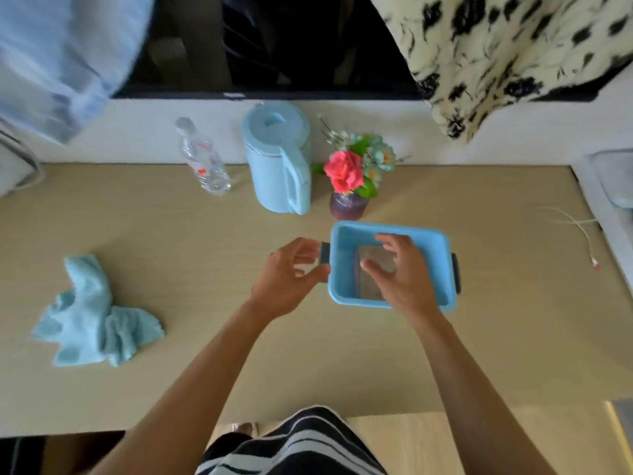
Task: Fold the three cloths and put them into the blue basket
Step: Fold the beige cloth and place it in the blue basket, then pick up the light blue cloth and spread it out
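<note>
The blue basket (pixel 346 234) stands on the wooden table (pixel 205 371), right of centre. Inside it lies a folded grey-brown cloth (pixel 375 258), with a dark purple edge beside it on the left. My right hand (pixel 400 272) hovers over the basket's inside with fingers spread, holding nothing. My left hand (pixel 291 275) is just left of the basket, fingers curled near its dark left handle (pixel 324 252); whether it touches the handle is unclear. A crumpled light-blue cloth (pixel 92 317) lies unfolded on the table at the far left.
At the back stand a light-blue kettle (pixel 277 159), a plastic water bottle (pixel 203 159) and a vase of flowers (pixel 349 186), close behind the basket. A white cable (pixel 579 228) lies at the right. Hanging garments overlap the top corners.
</note>
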`<state>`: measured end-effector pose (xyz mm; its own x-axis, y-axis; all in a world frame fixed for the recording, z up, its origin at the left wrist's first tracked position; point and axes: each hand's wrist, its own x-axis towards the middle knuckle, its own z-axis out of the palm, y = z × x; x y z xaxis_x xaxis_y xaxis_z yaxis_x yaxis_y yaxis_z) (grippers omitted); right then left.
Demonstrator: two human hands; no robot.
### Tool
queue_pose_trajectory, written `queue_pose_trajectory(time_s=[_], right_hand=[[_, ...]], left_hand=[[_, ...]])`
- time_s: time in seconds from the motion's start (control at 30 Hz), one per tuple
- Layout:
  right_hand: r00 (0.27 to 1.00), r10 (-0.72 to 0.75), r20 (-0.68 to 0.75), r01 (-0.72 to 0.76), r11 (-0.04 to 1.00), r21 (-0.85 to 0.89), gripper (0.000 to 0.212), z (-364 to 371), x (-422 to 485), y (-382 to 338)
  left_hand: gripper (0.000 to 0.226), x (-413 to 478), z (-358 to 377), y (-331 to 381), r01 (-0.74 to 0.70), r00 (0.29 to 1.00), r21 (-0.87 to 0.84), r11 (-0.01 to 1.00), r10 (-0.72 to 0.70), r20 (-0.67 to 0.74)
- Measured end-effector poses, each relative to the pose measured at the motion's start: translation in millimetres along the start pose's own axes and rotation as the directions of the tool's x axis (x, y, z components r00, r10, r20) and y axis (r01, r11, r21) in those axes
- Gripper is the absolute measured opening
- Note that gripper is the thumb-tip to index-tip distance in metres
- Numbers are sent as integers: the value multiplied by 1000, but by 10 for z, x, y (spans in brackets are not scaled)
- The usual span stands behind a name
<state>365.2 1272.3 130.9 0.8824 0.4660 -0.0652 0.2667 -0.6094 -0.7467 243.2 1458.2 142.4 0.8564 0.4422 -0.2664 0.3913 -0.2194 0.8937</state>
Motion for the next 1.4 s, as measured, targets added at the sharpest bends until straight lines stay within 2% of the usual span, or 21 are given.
queue_pose_trajectory(time_s=[0.07, 0.17, 0.33, 0.5, 0.7, 0.8, 0.93, 1.0, 1.07, 1.2, 1.3, 1.4], right_hand=[[996, -71, -56, 75, 995, 69, 49, 269, -100, -276], [989, -136, -62, 143, 982, 123, 50, 713, -240, -687], [980, -195, 38, 186, 969, 164, 54, 1378, -545, -1198], [965, -223, 139, 202, 968, 151, 56, 1923, -807, -1508], [955, -200, 219, 173, 976, 134, 57, 2375, -1044, -1726], [960, -191, 203, 163, 976, 147, 55, 2511, -1153, -1777], [962, -196, 190, 173, 976, 133, 53, 2585, -1249, -1783], [960, -192, 202, 172, 979, 112, 53, 2583, -1276, -1755], [960, -193, 202, 176, 980, 97, 53, 2569, -1296, -1722], [967, -160, 196, 146, 986, 84, 54, 2556, -1304, -1671], [960, -157, 233, 140, 986, 89, 60, 2590, -1311, -1696], [908, -248, 339, 222, 968, 113, 76, 2615, -1281, -1798]], left_hand=[[33, -209, -277, -135, 25, 996, -28, 999, -27, -83], [29, -487, -664, -393, 45, 984, -44, 998, -52, -173], [26, -853, -1222, -789, 63, 958, -6, 998, -62, -281], [28, -1093, -1576, -1223, 146, 915, -4, 989, -137, -380], [38, -1253, -1784, -1915, 346, 883, 178, 921, -255, -394], [46, -1326, -1876, -2227, 445, 875, 384, 809, -302, -379], [55, -1342, -1922, -2475, 453, 891, 574, 682, -372, -261], [62, -1340, -1925, -2571, 443, 885, 620, 648, -426, -188], [64, -1339, -1954, -2640, 423, 891, 646, 636, -421, -168], [58, -1335, -2121, -2609, 366, 930, 583, 725, -296, -216], [54, -1336, -2291, -2416, 285, 942, 421, 861, -171, -288], [48, -1356, -2450, -2059, 158, 943, 245, 957, -73, -324]])
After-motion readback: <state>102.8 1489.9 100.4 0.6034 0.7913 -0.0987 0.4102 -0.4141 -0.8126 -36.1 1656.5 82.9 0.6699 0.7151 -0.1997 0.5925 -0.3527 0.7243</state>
